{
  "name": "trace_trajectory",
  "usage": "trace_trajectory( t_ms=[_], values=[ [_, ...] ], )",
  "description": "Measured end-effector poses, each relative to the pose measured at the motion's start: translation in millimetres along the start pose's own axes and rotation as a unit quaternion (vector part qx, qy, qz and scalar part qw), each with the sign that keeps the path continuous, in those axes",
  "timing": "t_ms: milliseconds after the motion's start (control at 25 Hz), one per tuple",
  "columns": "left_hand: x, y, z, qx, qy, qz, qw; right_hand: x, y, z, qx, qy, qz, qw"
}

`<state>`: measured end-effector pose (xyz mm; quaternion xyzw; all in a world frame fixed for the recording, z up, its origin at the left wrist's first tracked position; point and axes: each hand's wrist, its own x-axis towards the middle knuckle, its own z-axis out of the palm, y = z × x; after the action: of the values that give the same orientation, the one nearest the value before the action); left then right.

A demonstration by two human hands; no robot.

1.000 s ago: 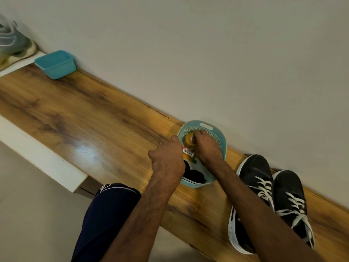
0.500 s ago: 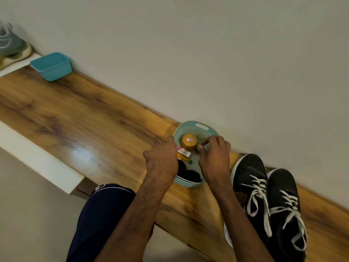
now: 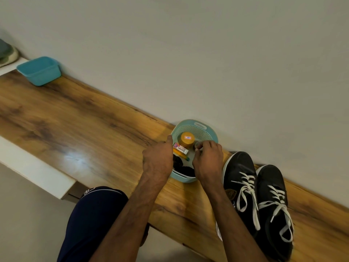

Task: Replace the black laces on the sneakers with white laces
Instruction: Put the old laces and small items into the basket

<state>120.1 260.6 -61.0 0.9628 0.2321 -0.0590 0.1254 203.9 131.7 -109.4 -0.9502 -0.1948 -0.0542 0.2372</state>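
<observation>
Two black sneakers, one on the left (image 3: pixel 238 176) and one on the right (image 3: pixel 272 197), stand side by side on the wooden shelf (image 3: pixel 79 120), both threaded with white laces (image 3: pixel 247 188). Left of them sits a teal perforated basket (image 3: pixel 206 128). A bundle of black laces (image 3: pixel 184 169) lies in its near end. My left hand (image 3: pixel 157 161) grips the basket's left rim, thumb pointing up along it. My right hand (image 3: pixel 207 159) reaches in from the right and pinches a small grey object (image 3: pixel 197 144) beside an orange-lidded jar (image 3: pixel 186 139).
The basket also holds a small pink and white box (image 3: pixel 181 148) and a yellow pen (image 3: pixel 180 155). A blue plastic tub (image 3: pixel 39 69) stands far left against the wall, with a grey shoe (image 3: pixel 6 53) beyond it. My knee (image 3: pixel 94 214) is below the shelf edge.
My right hand has drawn back from the orange jar to the basket's right side and now pinches the small grey object. My left hand has stayed on the left rim.
</observation>
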Motion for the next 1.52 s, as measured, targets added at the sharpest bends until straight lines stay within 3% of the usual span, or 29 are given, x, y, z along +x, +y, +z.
trace_trajectory(
  t_ms=[360,600,720,880,1080,1200,1280,1400,1520],
  values=[
    [-1,7,4,-0.012,-0.030,0.015,0.999,16,8,-1,-0.047,-0.011,-0.003,0.999],
    [-1,8,3,-0.025,-0.040,0.024,0.999,1,7,-8,0.054,0.041,-0.030,0.997],
    [-5,16,-2,-0.044,0.021,0.073,0.996,-25,17,-25,0.083,0.070,-0.008,0.994],
    [-39,48,8,-0.085,0.086,0.225,0.967,-76,47,-66,0.081,0.113,0.025,0.990],
    [-95,82,42,-0.127,-0.015,0.280,0.952,-159,104,-120,0.067,0.167,0.139,0.974],
    [-119,97,82,-0.195,-0.135,0.225,0.945,-204,135,-128,0.064,0.144,0.219,0.963],
    [-132,105,102,-0.264,-0.179,0.178,0.931,-219,150,-127,0.126,0.085,0.300,0.942],
    [-134,113,119,-0.311,-0.182,0.141,0.922,-225,163,-115,0.246,0.010,0.292,0.924],
    [-128,116,122,-0.306,-0.180,0.137,0.925,-221,167,-109,0.280,0.012,0.260,0.924]
  ],
)
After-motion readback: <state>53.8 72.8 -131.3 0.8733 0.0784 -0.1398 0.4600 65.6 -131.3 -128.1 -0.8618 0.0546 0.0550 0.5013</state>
